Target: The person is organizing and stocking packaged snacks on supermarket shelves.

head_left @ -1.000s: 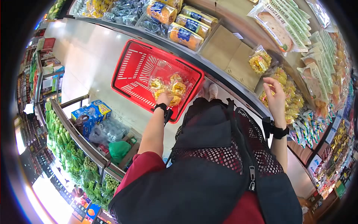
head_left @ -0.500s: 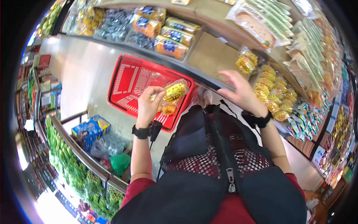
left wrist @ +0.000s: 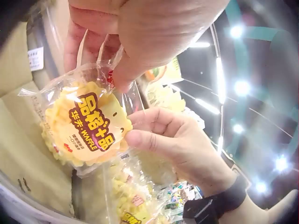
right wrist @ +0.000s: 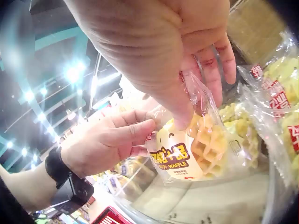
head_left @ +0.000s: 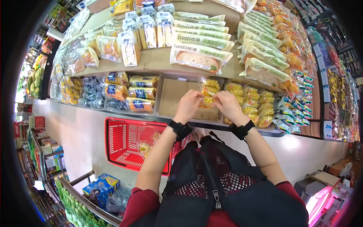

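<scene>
A clear bag of yellow waffles (left wrist: 88, 123) with a printed label is held upright over the shelf bin with the brown cardboard bottom (head_left: 170, 96). My left hand (head_left: 189, 106) pinches the bag's upper edge between thumb and fingers, best seen in the left wrist view. From the other side, my right hand (head_left: 228, 106) grips it too, its thumb against the film in the right wrist view. Another waffle pack (head_left: 210, 84) shows just behind the held one. More waffle packs (head_left: 251, 102) fill the bin to the right.
Below the shelf edge, a red basket (head_left: 116, 140) on the floor contains waffle packs (head_left: 144, 147). Wrapped rolls (head_left: 140, 104) lie left of the cardboard-bottomed bin. Bagged sliced bread (head_left: 198, 58) stands in rows behind. A vegetable stand (head_left: 77, 202) is at lower left.
My left hand has come up from the basket to the shelf bin, and my right hand has joined it on a waffle pack. The view has swung toward the shelf.
</scene>
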{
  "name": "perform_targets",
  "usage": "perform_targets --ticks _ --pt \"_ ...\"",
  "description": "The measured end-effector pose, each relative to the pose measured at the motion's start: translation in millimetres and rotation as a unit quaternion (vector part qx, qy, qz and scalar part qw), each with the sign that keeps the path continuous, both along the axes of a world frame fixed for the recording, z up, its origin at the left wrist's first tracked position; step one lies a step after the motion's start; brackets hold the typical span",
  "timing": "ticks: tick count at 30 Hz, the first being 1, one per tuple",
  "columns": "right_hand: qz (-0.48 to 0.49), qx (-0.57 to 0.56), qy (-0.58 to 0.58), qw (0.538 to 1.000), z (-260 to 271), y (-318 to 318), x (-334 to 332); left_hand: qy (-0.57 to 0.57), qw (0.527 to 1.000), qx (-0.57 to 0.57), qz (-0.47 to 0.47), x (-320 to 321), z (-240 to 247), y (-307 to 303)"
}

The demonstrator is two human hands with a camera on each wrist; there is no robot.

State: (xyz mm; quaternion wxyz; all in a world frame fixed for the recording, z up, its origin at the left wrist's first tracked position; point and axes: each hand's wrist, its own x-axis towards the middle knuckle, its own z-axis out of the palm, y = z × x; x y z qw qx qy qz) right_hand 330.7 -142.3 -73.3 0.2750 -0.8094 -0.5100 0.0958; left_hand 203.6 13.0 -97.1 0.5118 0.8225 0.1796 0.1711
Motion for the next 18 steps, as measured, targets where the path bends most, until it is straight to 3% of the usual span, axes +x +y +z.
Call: perform_targets --ticks 5,7,9,10,13,16,18 --pt "-0.015 -0.055 -0.1 0.993 -34 6 15 0.054 0.999 0.002 0.003 24 -43 1" --pt "-0.017 -0.061 -0.144 0.988 -37 11 18 0.129 0.988 0.065 0.058 23 -41 -3" --pt "-0.017 -0.067 -0.201 0.977 -39 13 19 0.2 0.977 0.064 0.039 24 -43 -3" --pt "-0.019 -0.069 -0.199 0.977 -40 14 19 0.268 0.961 0.06 0.025 24 -46 -4" --pt "-0.023 -0.074 -0.192 0.978 -35 12 17 0.293 0.955 0.046 0.015 34 -61 -12" --pt "-0.044 0.004 -0.169 0.985 -14 2 9 0.225 0.969 0.103 0.002 42 -83 -18" --pt "-0.056 0.037 -0.121 0.99 -1 -10 3 0.255 0.965 0.06 0.014 46 -80 -17"
